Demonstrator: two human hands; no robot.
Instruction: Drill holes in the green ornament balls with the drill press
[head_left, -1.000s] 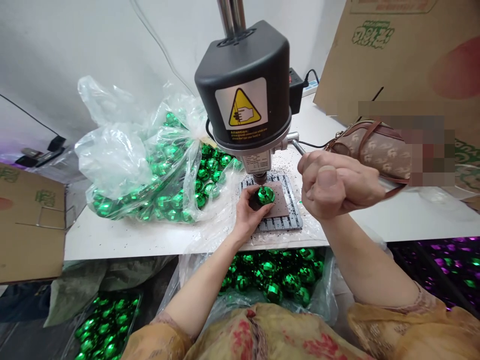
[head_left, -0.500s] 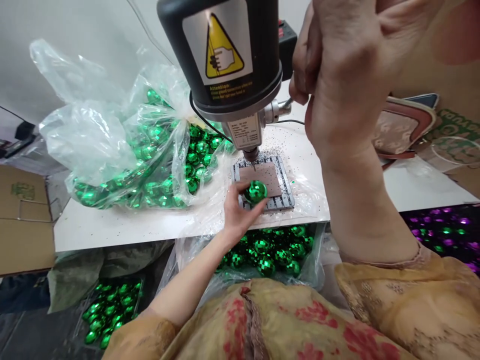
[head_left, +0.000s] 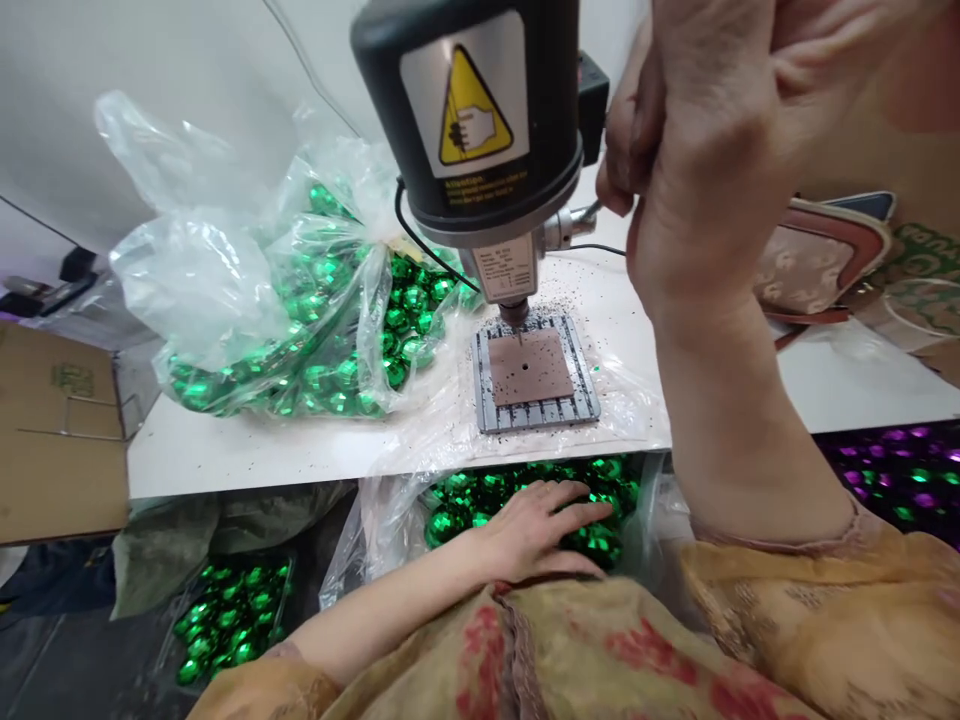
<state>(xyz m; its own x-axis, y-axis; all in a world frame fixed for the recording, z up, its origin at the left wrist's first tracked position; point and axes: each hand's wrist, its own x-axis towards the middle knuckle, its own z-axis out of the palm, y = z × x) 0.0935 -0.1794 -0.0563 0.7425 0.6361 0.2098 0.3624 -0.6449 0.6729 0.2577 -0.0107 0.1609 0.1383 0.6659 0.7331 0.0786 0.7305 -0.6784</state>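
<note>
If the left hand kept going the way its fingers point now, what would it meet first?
The left hand lies flat, fingers pointing right across the green balls in the open bag below the table edge. It would likely meet more balls first, then the bag's far wall; depth is unclear.

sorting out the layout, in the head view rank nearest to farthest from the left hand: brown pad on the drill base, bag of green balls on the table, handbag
From the left hand:
1. brown pad, straight above on the drill base.
2. bag of green balls, up and left on the table.
3. handbag, far right, behind the raised right arm.
</note>
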